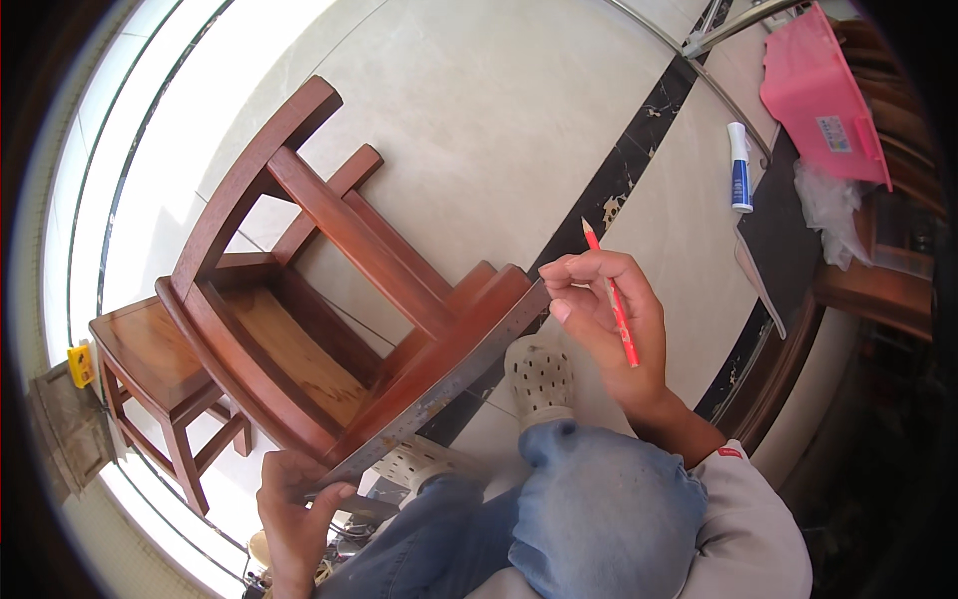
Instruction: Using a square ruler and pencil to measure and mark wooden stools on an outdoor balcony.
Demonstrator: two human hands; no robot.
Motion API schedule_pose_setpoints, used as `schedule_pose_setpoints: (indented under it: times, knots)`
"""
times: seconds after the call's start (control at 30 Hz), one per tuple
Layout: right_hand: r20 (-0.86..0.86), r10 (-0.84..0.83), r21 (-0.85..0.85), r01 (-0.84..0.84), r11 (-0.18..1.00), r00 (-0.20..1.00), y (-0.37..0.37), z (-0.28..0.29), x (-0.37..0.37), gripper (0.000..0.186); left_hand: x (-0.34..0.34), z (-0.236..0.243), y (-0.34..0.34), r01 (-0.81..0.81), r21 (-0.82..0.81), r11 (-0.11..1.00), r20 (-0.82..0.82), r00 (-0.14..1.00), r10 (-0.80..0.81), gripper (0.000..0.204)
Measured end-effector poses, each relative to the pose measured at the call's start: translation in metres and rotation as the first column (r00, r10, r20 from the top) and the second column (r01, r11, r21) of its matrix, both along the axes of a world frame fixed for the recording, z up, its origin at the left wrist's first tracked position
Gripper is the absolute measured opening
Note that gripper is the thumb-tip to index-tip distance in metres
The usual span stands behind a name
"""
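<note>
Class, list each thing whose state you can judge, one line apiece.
Pencil: sharpened, held in right hand
Ruler: gripped by left hand, along the chair
Chair: apparently tipped over
Stool: upright
Bottle: apparently capped
Bag: crumpled
Bin: contents hidden
Shoes: worn
</note>
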State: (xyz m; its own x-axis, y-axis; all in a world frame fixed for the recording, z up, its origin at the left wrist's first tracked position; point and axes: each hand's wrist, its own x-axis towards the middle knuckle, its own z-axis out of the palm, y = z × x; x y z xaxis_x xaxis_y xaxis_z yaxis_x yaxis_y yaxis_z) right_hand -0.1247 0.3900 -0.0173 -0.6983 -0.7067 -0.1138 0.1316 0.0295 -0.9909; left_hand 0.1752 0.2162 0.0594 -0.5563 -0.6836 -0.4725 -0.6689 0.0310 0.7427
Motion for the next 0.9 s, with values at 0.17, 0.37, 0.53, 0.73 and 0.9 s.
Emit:
schedule_pose_setpoints:
  times: [0.17,0.37,0.53,0.73,0.9]
  knots:
    - [-0.136,-0.009,0.057,0.016,0.998,0.991,-0.007,0.001,0.008,0.027,-0.004,-0.006,0.001,0.041,-0.095,0.995,0.143,0.989,-0.027,0.028]
    - [-0.247,-0.009,0.188,0.057,0.98,0.969,-0.011,-0.008,0.01,0.025,-0.015,-0.002,0.002,0.085,-0.066,0.994,0.262,0.963,-0.065,0.009]
    - [-0.283,0.011,0.213,0.051,0.976,0.959,-0.011,-0.007,0.007,0.021,-0.009,-0.01,0.003,0.091,-0.034,0.995,0.356,0.931,-0.073,0.009]
    - [-0.319,0.009,0.231,0.069,0.97,0.948,-0.009,-0.008,0.007,0.019,-0.016,-0.01,0.001,0.2,-0.083,0.976,0.369,0.916,-0.157,0.013]
    - [-0.302,-0.014,0.233,0.088,0.968,0.953,-0.01,-0.006,0.007,0.02,-0.021,-0.01,0.0,0.258,-0.126,0.958,0.379,0.905,-0.194,0.012]
